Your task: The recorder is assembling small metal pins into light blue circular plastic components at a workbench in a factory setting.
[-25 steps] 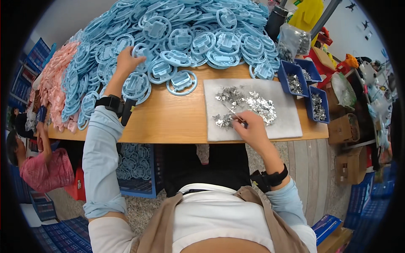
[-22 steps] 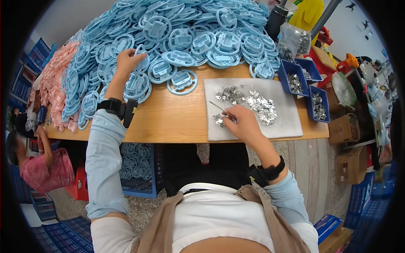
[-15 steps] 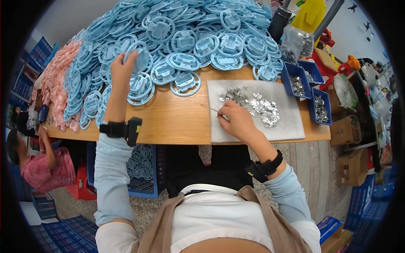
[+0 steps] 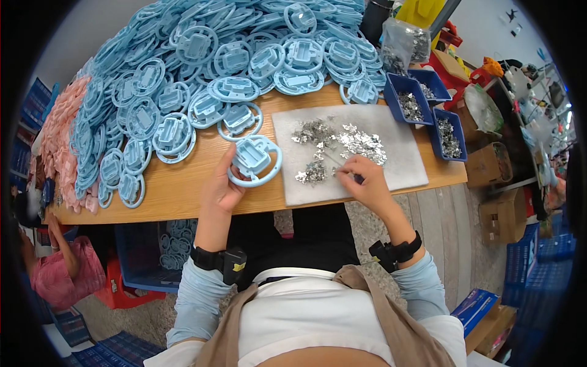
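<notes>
My left hand grips a light blue plastic ring-shaped part by its left edge, above the table beside the mat. The part has a boxy recess in its middle, facing up. My right hand is pinched round a thin metal tool, perhaps tweezers, its tip pointing left among the metal pieces. Small silver metal pieces lie loose in several patches on a white padded mat. A darker patch of pieces sits left of my right hand.
A big heap of light blue parts covers the table's back and left, with pink parts beyond. Blue bins of metal pieces stand right of the mat. Another person is at far left. Under the table is a blue crate.
My left hand has come from the heap toward the mat, bringing a light blue part. My right hand has moved right across the mat. A patch of metal pieces near the mat's front now shows.
</notes>
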